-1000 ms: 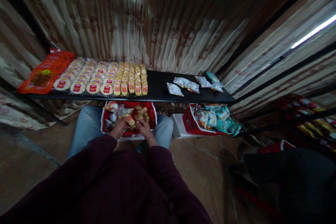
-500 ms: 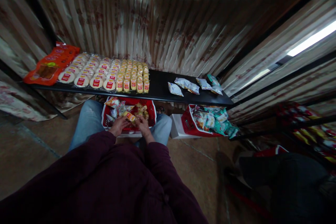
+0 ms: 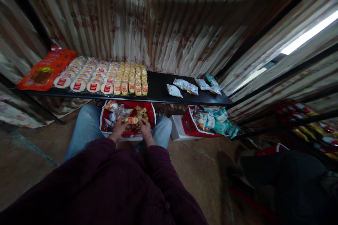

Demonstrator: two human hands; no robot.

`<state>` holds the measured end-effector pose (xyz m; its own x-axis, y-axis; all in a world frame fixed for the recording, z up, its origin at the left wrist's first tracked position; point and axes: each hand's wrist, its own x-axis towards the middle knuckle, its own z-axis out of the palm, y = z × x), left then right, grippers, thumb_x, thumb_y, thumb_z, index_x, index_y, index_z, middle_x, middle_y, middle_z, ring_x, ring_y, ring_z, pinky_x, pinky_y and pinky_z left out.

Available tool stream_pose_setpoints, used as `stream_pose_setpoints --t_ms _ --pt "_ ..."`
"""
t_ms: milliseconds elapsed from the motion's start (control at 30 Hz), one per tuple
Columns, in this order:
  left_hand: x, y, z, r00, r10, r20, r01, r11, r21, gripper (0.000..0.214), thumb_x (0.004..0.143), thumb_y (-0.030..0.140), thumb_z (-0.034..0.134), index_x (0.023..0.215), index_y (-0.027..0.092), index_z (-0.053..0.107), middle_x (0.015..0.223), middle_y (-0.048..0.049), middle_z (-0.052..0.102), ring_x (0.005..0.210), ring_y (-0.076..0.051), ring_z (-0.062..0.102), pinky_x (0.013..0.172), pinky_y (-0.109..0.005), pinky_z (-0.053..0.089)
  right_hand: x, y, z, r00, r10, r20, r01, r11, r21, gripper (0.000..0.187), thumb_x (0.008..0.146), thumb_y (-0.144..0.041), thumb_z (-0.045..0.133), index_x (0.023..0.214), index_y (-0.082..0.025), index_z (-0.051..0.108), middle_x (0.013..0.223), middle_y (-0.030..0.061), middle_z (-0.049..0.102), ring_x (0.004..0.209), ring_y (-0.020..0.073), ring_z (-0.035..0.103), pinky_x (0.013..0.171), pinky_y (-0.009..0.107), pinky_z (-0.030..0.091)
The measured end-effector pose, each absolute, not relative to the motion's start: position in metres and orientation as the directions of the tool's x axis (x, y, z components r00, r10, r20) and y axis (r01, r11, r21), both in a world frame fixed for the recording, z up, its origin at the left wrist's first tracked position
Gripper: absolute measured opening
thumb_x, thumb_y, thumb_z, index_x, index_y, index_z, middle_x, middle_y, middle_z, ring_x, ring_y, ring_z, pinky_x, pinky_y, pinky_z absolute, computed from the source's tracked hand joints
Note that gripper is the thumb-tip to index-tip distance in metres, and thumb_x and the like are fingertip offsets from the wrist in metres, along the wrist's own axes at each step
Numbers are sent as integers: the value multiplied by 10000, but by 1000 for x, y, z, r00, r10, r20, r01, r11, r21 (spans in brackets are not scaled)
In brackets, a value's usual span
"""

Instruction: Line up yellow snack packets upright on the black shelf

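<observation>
Head view | left hand point(image 3: 119, 126) and right hand point(image 3: 145, 128), fingers pinching yellow packet point(image 3: 131, 120) (one at each end) | left of centre, over red basket point(image 3: 151, 109) | step: apparently handling it; next move likely calls for light grip

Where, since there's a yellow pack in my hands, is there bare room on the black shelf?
Bare shelf shows between the yellow packs and the white packets. Left of that, yellow packs, round white packs and the orange bag crowd together.
</observation>
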<state>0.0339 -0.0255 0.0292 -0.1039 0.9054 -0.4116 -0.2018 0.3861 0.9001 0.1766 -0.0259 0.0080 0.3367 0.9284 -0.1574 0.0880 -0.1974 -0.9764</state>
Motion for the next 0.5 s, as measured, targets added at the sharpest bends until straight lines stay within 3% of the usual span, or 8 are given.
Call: stream_pose_setpoints --t_ms 133,267,500 --pt "35 -25 34 -124 880 -460 -294 410 863 44 787 170 625 800 134 604 735 -2 643 587 -95 610 550 -201 511 176 -24 4 335 913 -231 -187 -176 -966 325 655 -465 672 796 -172 662 646 -14 613 597 120 546 555 222 454" --pt "36 -26 41 -70 834 -547 -446 465 765 41 790 104 602 753 119 595 662 -15 651 552 -103 620 539 -206 521 172 -27 4 221 940 -260 -407 -154 -901 346 621 -455 741 832 -196 652 702 2 629 595 126 573 536 238 446" --pt "40 -28 41 59 788 -613 -540 541 645 54 802 86 609 846 107 586 699 -50 683 579 -127 662 595 -239 568 170 -27 -1 91 975 -200 -376 -153 -914 324 576 -355 772 842 -206 663 698 -24 622 633 118 571 629 251 471"
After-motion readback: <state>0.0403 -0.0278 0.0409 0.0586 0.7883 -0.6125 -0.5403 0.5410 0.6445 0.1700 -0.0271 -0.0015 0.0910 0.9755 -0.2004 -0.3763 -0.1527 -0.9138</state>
